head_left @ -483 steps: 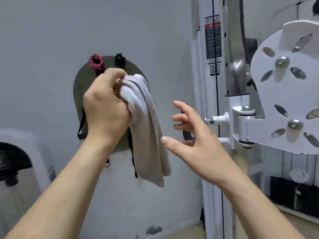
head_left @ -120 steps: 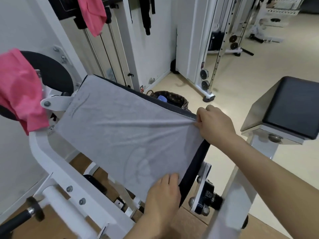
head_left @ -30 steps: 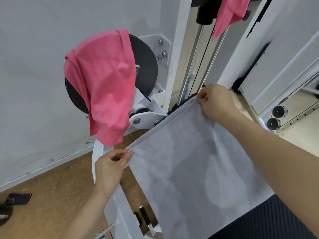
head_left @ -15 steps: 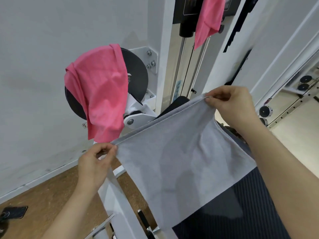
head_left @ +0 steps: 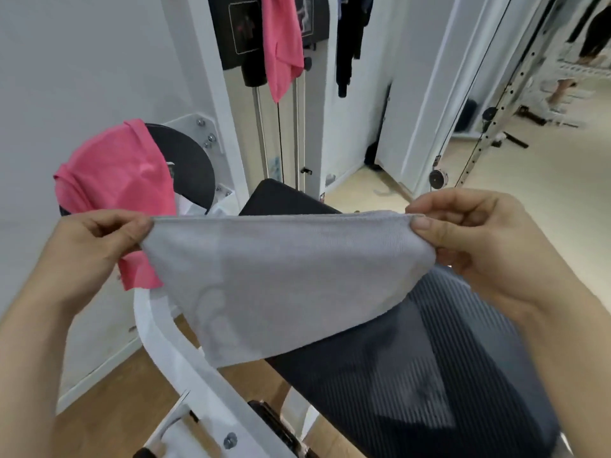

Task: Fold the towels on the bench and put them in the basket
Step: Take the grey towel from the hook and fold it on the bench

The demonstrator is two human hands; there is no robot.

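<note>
A light grey towel [head_left: 277,279] hangs stretched between my hands above the black ribbed bench pad [head_left: 413,385]. My left hand [head_left: 89,246] pinches its upper left corner. My right hand [head_left: 476,239] pinches the upper right corner. The towel's lower edge drapes onto the pad. A pink towel [head_left: 122,193] hangs over a black round pad of the machine at the left. Another pink towel [head_left: 282,44] hangs from the weight stack at the top. The basket is out of view.
The white machine frame [head_left: 172,352] curves below the towel. A white wall stands at the left. Cable columns [head_left: 469,133] and pale floor lie to the right. Dark straps [head_left: 347,38] hang on the wall behind.
Both hands have lifted the grey towel off the bench pad and drawn it toward me, more level. More of the black pad now shows beneath it.
</note>
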